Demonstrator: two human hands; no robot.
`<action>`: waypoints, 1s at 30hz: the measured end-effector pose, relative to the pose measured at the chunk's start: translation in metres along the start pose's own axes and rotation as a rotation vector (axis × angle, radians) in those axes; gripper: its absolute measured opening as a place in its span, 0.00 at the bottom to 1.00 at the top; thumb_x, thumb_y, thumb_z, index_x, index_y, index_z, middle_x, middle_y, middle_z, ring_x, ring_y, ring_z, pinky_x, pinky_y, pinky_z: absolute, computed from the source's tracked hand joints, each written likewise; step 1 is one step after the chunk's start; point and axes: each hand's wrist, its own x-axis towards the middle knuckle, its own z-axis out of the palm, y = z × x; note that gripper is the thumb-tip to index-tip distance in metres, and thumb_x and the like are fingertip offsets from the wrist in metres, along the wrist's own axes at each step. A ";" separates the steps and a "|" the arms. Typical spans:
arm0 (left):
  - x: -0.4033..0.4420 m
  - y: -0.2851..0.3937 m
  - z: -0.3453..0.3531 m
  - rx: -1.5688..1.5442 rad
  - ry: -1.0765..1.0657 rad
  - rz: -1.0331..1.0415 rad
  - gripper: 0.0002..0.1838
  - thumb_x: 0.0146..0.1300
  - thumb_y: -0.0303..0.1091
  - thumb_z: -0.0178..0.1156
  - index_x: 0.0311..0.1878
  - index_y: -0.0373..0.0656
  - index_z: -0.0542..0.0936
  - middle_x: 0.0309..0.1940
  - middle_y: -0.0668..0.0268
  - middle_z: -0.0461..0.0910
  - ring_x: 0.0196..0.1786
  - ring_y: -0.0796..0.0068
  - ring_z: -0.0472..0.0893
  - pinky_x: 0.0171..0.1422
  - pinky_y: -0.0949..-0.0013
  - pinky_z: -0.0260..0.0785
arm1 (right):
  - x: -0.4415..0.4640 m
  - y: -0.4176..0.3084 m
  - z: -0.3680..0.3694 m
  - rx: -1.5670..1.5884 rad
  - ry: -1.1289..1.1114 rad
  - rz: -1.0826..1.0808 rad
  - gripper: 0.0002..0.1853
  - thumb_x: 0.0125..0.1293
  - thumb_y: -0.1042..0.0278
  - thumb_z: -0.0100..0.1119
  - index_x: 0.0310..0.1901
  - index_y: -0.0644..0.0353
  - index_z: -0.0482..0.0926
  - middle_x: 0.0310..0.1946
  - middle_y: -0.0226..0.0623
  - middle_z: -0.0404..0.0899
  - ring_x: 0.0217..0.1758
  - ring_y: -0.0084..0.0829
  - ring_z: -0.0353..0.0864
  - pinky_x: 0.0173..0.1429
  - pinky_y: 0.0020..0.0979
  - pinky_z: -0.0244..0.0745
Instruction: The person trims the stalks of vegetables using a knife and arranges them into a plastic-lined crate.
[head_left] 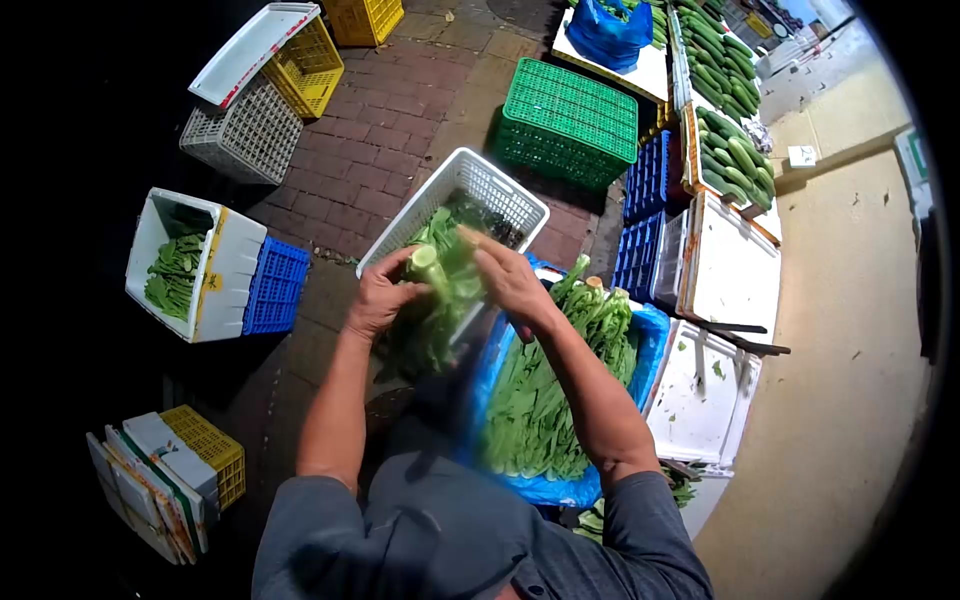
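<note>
My left hand (383, 292) is closed round a leafy green vegetable (425, 262) with a thick, pale, cut stem end facing up. Its leaves hang down and are smeared by motion. My right hand (508, 285) is beside the leaves, its fingers stretched out; whether it touches them I cannot tell. Below both hands stands a white plastic crate (520, 205) with some dark, leafy matter inside. To the right, a box lined with blue plastic (652, 335) holds long leafy greens (550, 400) lying side by side, some with cut ends showing.
A green crate (570, 110) stands ahead. Cucumbers (735, 160) fill trays at the right, near white foam boxes (735, 265) and blue crates (640, 250). On the left, a foam box (205, 265) of greens leans beside a blue crate (277, 285). Yellow crates (205, 450) stand on the brick floor.
</note>
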 end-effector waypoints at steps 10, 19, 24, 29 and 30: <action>0.010 -0.025 -0.034 -0.200 0.007 -0.027 0.37 0.52 0.35 0.78 0.65 0.37 0.75 0.52 0.67 0.83 0.52 0.76 0.81 0.59 0.71 0.76 | 0.013 0.018 -0.008 -0.087 0.133 -0.064 0.23 0.79 0.62 0.46 0.73 0.50 0.69 0.48 0.27 0.80 0.42 0.21 0.75 0.49 0.25 0.74; 0.006 -0.012 -0.021 -0.156 0.097 -0.065 0.25 0.58 0.24 0.72 0.60 0.34 0.79 0.49 0.65 0.83 0.49 0.77 0.81 0.57 0.72 0.75 | 0.035 0.016 -0.012 -0.017 0.102 0.189 0.30 0.78 0.57 0.46 0.77 0.57 0.59 0.64 0.46 0.76 0.56 0.32 0.78 0.57 0.31 0.76; 0.011 0.000 0.008 0.091 0.158 -0.099 0.22 0.61 0.25 0.70 0.58 0.29 0.78 0.48 0.64 0.83 0.47 0.79 0.80 0.52 0.75 0.75 | 0.024 0.042 0.015 0.263 0.243 0.161 0.38 0.70 0.47 0.60 0.73 0.65 0.63 0.50 0.44 0.79 0.47 0.36 0.80 0.45 0.33 0.77; 0.011 -0.003 0.025 0.380 0.119 -0.117 0.22 0.59 0.27 0.71 0.56 0.32 0.80 0.43 0.63 0.85 0.43 0.78 0.82 0.48 0.73 0.76 | 0.011 0.037 0.018 -0.300 0.243 -0.293 0.22 0.59 0.65 0.67 0.54 0.61 0.79 0.45 0.44 0.77 0.43 0.38 0.82 0.46 0.37 0.78; 0.012 -0.004 0.029 0.504 0.119 -0.103 0.22 0.58 0.29 0.71 0.55 0.34 0.81 0.42 0.60 0.86 0.42 0.77 0.84 0.47 0.71 0.76 | 0.011 0.037 0.018 -0.360 0.234 -0.361 0.22 0.58 0.66 0.67 0.55 0.60 0.79 0.45 0.44 0.77 0.42 0.39 0.82 0.46 0.38 0.78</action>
